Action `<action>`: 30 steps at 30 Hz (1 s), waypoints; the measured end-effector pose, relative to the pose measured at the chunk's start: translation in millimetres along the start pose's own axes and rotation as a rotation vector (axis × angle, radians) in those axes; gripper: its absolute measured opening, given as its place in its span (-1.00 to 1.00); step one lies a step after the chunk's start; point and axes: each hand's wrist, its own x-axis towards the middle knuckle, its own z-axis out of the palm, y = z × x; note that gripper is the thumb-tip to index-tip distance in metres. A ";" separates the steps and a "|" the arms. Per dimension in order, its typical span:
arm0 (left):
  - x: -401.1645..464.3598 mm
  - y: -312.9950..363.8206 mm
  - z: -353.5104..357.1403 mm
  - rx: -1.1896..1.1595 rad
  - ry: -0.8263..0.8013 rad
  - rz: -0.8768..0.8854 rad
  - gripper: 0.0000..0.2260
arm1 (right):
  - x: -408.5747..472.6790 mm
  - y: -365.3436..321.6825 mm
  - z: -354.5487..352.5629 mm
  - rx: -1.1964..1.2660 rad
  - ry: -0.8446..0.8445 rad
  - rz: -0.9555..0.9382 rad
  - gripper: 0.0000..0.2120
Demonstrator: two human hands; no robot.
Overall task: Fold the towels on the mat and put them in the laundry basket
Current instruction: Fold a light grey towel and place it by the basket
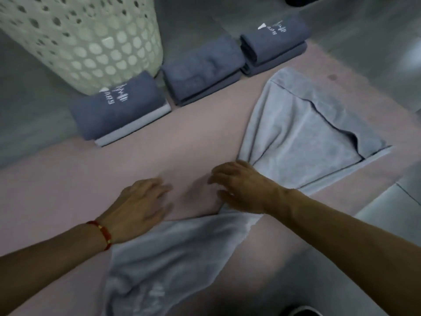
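Note:
A light grey towel (303,135) lies partly folded on the pink mat (136,160), its near end bunched and trailing toward me (173,254). My right hand (241,185) rests on the bunched middle of this towel with fingers spread and blurred. My left hand (139,201), with a red bracelet at the wrist, lies flat on the mat at the towel's near edge, fingers straight. Three stacks of folded dark grey towels (118,108) (202,69) (273,44) line the mat's far edge. The white perforated laundry basket (86,42) stands at the back left.
Grey floor surrounds the mat. A dark object (298,1) sits at the top edge, another dark shape (300,311) at the bottom edge. A pale panel (391,208) lies at the right.

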 end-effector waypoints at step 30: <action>-180.3 32.2 32.1 -0.193 0.389 -0.039 -0.82 | -4.5 -163.3 54.8 -0.045 0.147 -0.333 -0.69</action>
